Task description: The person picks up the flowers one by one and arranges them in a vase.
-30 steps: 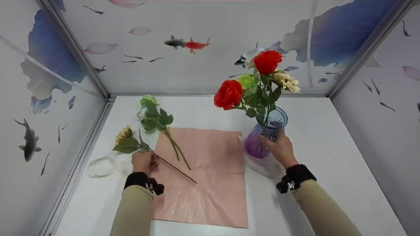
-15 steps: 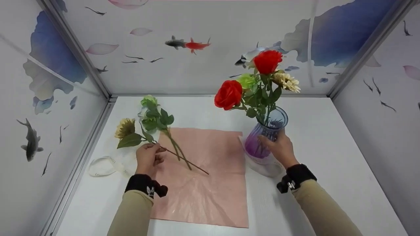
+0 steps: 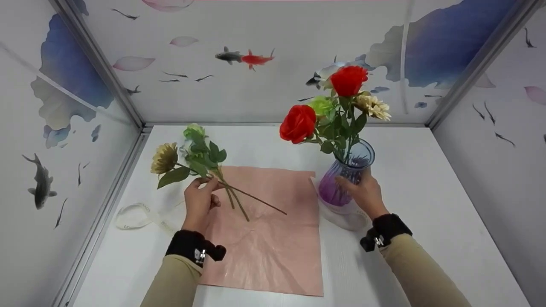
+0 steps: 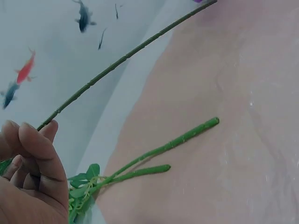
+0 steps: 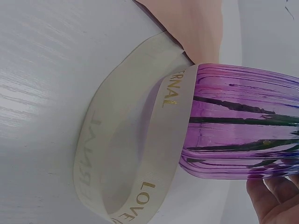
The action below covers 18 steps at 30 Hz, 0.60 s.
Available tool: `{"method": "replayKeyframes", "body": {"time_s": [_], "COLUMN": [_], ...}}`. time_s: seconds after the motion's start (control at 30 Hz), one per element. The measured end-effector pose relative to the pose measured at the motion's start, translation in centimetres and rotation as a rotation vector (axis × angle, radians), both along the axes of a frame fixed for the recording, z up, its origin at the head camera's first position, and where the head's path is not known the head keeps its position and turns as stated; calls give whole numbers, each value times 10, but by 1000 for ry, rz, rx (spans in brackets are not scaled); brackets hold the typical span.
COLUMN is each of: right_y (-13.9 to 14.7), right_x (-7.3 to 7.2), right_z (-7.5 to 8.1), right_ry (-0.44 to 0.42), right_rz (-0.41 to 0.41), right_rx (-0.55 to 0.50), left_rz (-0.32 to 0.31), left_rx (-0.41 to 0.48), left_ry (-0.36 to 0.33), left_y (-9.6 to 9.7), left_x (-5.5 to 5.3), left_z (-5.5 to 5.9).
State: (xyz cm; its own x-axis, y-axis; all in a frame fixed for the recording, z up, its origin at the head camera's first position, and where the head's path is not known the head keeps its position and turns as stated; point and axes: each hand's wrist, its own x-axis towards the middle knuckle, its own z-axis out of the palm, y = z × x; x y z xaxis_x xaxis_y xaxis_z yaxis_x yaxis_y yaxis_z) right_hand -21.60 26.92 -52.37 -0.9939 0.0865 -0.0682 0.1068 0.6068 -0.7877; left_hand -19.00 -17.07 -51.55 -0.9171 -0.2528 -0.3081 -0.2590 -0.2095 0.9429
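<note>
In the head view my left hand point(image 3: 200, 204) pinches the stem of a pale yellow sunflower point(image 3: 164, 158). Its bloom points left and the bare stem slants down to the right above pink wrapping paper point(image 3: 277, 256). In the left wrist view that stem point(image 4: 107, 70) rises from between thumb and fingers. My right hand point(image 3: 367, 194) grips a ribbed blue and purple glass vase point(image 3: 330, 187). It holds two red roses point(image 3: 297, 123), a green flower point(image 3: 320, 105) and a cream flower point(image 3: 373, 106). Stems point(image 5: 233, 120) show through the glass in the right wrist view.
Two green-stemmed flowers point(image 3: 200, 149) lie at the paper's upper left corner. A white ribbon point(image 3: 132, 216) is coiled on the left of the table. Another lettered ribbon point(image 5: 159, 154) curls by the vase base. Printed walls point(image 3: 273, 98) enclose the table.
My left hand has moved up and to the right, raising the sunflower so that its stem now crosses over the two lying green stems. The right hand and vase have stayed put.
</note>
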Motion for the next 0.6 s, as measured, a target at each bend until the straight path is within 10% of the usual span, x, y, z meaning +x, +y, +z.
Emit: {"method": "replayKeyframes", "body": {"time_s": [0.6], "right_y": [1], "right_x": [0], "right_z": [-1], "right_ry": [26], "right_rz": [3], "right_rx": [24], "left_rz": [6], "left_rx": [146], "left_ry": [291], "left_y": [44], "left_x": [17], "left_z": [41]}}
